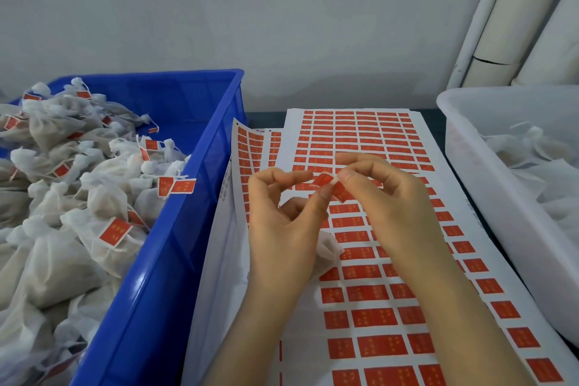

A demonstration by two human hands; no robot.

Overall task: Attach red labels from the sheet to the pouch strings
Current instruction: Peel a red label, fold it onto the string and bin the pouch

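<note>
Centre frame: left hand (282, 222) and right hand (391, 207) both pinch one red label (332, 185), half-folded | pouch (329, 249) just below them | string hidden | I'd square edges before pressing shut.

Light: bright, even, soft, from above | Shadows: faint, diffuse on label sheet (360, 135) | Glare: mild sheen on blue crate (175, 260) wall | Focus: slightly soft throughout, white tub (470, 185) hazy | Distortion: wide-angle bowing toward edges

Blue crate (163, 276) parked left on the dark bench (269, 119), white tub (488, 197) at right, pale tubes (501, 25) leaned up against the grey wall (250, 9).
</note>
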